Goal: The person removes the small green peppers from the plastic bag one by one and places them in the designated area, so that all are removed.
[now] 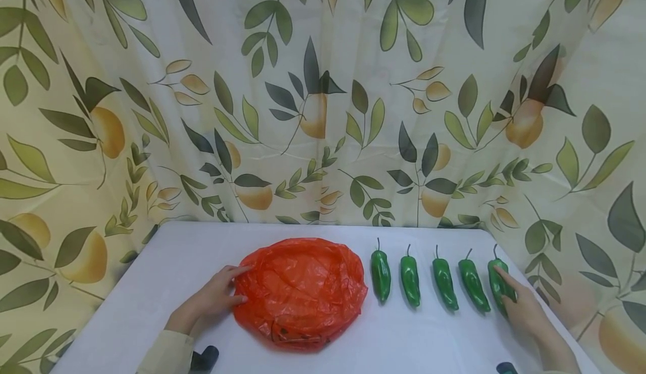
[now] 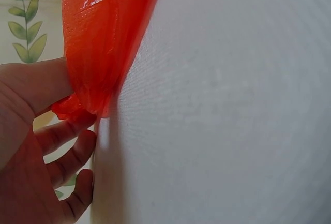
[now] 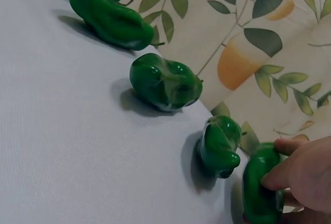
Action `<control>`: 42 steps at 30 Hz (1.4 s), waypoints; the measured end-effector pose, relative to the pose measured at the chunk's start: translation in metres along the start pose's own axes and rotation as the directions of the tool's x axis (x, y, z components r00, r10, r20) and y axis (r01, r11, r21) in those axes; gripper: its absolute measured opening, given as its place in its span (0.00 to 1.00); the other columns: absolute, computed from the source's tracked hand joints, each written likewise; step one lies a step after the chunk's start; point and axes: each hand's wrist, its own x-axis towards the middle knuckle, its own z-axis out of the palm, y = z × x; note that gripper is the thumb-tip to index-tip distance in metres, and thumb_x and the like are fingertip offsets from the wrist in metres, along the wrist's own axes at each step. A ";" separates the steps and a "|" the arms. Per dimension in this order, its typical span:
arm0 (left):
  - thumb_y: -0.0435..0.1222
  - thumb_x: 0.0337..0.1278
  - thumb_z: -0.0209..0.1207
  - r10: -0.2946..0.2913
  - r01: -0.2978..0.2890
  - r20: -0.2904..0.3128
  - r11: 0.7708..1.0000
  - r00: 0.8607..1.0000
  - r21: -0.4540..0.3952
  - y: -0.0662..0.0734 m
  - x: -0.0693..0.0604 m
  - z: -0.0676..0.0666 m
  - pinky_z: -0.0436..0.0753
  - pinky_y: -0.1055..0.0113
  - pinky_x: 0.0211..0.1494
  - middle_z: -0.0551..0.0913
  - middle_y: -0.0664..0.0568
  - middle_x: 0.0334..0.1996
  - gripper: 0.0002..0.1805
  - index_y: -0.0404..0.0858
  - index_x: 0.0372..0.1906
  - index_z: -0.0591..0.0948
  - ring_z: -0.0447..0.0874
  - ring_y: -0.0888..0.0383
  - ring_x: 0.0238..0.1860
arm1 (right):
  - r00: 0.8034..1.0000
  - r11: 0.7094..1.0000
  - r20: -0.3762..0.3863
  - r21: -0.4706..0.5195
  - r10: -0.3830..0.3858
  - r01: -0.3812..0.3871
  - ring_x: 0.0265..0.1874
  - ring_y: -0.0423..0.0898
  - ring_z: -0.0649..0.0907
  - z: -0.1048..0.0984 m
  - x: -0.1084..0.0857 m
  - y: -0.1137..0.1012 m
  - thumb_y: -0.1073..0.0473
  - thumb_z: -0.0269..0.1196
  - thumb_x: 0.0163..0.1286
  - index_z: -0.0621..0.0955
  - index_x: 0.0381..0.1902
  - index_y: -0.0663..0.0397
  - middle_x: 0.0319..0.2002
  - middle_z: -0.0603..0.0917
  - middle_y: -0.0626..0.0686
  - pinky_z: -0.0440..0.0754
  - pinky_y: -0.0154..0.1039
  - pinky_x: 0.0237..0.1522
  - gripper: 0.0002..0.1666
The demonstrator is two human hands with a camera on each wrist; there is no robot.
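A red plastic bag [image 1: 303,290], its rim spread into a round, lies on the white table. My left hand [image 1: 217,295] holds the bag's left edge, thumb and fingers on either side of it; in the left wrist view the red film [image 2: 103,32] runs between the thumb and fingers of that hand [image 2: 31,115]. Several green peppers stand in a row right of the bag. At the row's right end, my right hand [image 1: 525,306] grips the last pepper [image 1: 498,276] across its body. The right wrist view has this pepper [image 3: 261,188] under the fingers, partly covered by the hand [image 3: 305,177].
Left of the gripped pepper lie its neighbours, the nearest pepper [image 1: 474,286] and the farthest one [image 1: 381,276] beside the bag. A leaf-and-fruit patterned curtain [image 1: 323,110] surrounds the table [image 1: 404,340]. Dark objects [image 1: 204,358] show near both wrists.
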 end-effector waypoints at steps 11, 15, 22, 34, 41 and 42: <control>0.39 0.54 0.72 -0.014 0.014 -0.003 1.000 1.000 -0.006 -0.002 0.000 0.001 0.81 0.41 0.64 0.75 0.46 0.62 0.37 0.49 0.71 0.74 0.74 0.45 0.64 | 0.995 0.995 -0.094 -0.098 -0.035 0.025 0.64 0.87 0.58 0.005 0.000 0.005 0.70 0.43 0.73 0.61 0.73 0.71 0.67 0.57 0.86 0.58 0.82 0.61 0.31; 0.39 0.54 0.72 -0.014 0.014 -0.005 1.000 1.000 -0.010 -0.001 0.000 0.001 0.81 0.42 0.64 0.75 0.47 0.61 0.37 0.50 0.70 0.74 0.74 0.47 0.64 | 0.994 0.993 -0.106 -0.119 -0.016 0.003 0.62 0.85 0.62 0.004 0.000 0.004 0.69 0.45 0.73 0.62 0.72 0.72 0.64 0.61 0.86 0.63 0.80 0.59 0.30; 0.40 0.53 0.73 -0.015 0.014 -0.008 1.000 1.000 -0.004 -0.001 0.001 0.001 0.81 0.40 0.63 0.75 0.47 0.61 0.38 0.49 0.71 0.74 0.74 0.45 0.64 | 0.991 0.986 -0.072 -0.108 0.116 -0.123 0.60 0.81 0.70 0.006 0.000 0.002 0.63 0.44 0.77 0.58 0.74 0.72 0.61 0.69 0.84 0.75 0.72 0.54 0.31; 0.39 0.54 0.72 -0.014 0.014 -0.015 1.000 1.000 -0.003 -0.002 0.000 0.002 0.80 0.41 0.65 0.75 0.47 0.61 0.37 0.49 0.71 0.74 0.74 0.47 0.64 | 0.959 0.970 -0.165 -0.038 0.232 -0.241 0.59 0.78 0.73 0.010 0.001 0.001 0.58 0.46 0.79 0.60 0.71 0.74 0.62 0.70 0.81 0.75 0.71 0.53 0.30; 0.39 0.53 0.72 -0.006 0.006 -0.014 1.000 1.000 -0.001 -0.002 0.000 0.002 0.80 0.41 0.64 0.75 0.47 0.61 0.37 0.49 0.71 0.74 0.73 0.46 0.65 | 0.949 0.964 -0.177 -0.014 0.260 -0.267 0.60 0.78 0.72 0.012 0.000 0.000 0.58 0.46 0.80 0.62 0.71 0.72 0.63 0.70 0.80 0.72 0.73 0.57 0.30; 0.39 0.54 0.72 -0.006 0.006 -0.014 1.000 1.000 -0.001 -0.003 0.000 0.002 0.80 0.41 0.64 0.75 0.47 0.62 0.37 0.49 0.71 0.74 0.73 0.46 0.65 | 0.948 0.963 -0.176 -0.014 0.264 -0.270 0.60 0.78 0.71 0.012 0.000 0.000 0.58 0.45 0.80 0.61 0.71 0.72 0.63 0.70 0.80 0.72 0.73 0.58 0.29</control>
